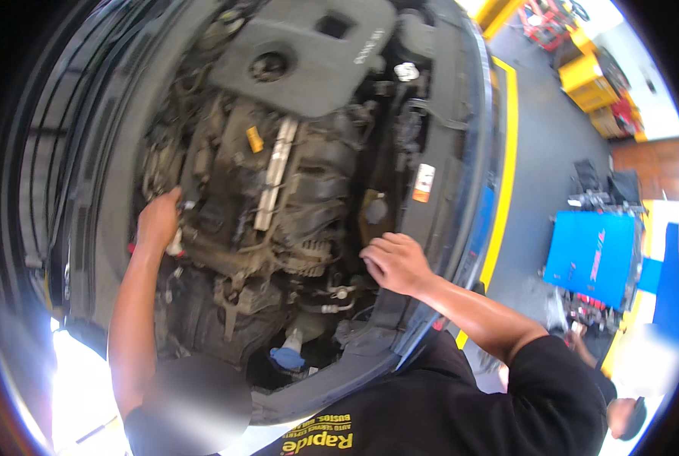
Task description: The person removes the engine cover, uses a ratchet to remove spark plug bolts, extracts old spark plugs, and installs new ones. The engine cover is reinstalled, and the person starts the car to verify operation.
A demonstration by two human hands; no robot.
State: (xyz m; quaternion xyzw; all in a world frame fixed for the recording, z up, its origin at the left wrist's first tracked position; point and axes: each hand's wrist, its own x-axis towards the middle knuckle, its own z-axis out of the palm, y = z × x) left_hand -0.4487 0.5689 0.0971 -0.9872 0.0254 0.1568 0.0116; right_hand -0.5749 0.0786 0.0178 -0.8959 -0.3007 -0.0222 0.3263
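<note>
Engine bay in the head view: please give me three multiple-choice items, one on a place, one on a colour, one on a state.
1. Where is the left hand? A in a pocket; B at the engine's left side; C on a steering wheel.
2. Colour of the reservoir cap? A blue; B red; C white.
3. The right hand: A holds a wrench; B is raised overhead; C rests on the front panel.
Key: B, its fingers reach among engine parts; A, the cap shows blue; C, it lies there empty.
</note>
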